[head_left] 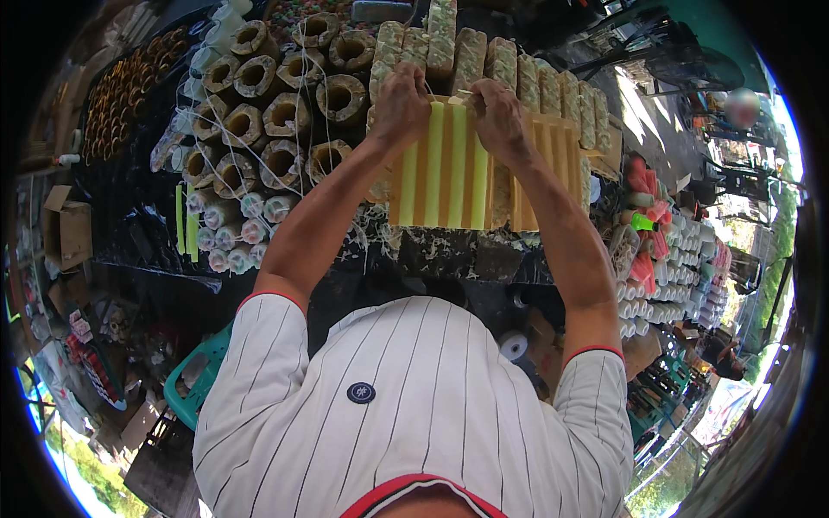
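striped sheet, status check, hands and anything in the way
Left hand, right hand at top edge, grip unclear. Striped sheet yellow and brown. Speckled blocks crowd its far edge.

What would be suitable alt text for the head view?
A person's left hand and right hand are at the far edge of a tan sheet bearing yellow strips. Speckled blocks line up beyond it; hollow hexagonal pieces cluster to its left.

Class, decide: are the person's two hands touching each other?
Apart: the head view shows a gap, with yellow strips visible, between left hand and right hand.
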Demonstrator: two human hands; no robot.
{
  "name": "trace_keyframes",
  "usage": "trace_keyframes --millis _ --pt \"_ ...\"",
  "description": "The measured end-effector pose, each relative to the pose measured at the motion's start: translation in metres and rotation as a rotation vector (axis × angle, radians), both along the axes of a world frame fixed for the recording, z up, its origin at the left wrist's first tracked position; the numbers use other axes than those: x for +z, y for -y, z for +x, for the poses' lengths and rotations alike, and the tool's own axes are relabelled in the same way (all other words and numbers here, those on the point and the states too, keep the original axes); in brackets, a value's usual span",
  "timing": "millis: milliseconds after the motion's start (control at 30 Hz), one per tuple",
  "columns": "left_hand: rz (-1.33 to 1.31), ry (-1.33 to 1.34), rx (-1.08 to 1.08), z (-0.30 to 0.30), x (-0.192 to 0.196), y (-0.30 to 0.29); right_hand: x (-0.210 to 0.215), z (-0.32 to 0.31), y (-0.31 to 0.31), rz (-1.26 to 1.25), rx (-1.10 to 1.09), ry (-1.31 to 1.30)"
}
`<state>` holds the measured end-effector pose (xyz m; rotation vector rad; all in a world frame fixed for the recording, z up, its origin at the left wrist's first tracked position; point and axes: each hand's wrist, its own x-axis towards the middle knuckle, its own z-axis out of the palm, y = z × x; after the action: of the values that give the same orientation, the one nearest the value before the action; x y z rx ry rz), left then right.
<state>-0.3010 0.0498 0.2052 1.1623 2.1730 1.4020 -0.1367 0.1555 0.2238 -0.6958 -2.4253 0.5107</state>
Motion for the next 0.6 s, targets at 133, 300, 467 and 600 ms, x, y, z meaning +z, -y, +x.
trace_keyframes --millis 133,300,467,600 --pt "0.020 -0.049 0.003 -0.001 0.002 0.001 0.001 0.001 -0.001 -0.002 -0.002 0.047" --pt "-0.004 -0.081 -0.021 -0.003 -0.004 -0.006 -0.005 0.003 -0.004 -0.085 -0.023 0.016" --pt "-0.003 -0.048 -0.026 0.000 -0.006 -0.005 -0.004 0.004 -0.002 -0.015 0.016 0.046" --pt "-0.091 -0.111 -0.168 0.000 0.002 0.001 0.010 0.003 -0.002 -0.052 -0.019 0.147"
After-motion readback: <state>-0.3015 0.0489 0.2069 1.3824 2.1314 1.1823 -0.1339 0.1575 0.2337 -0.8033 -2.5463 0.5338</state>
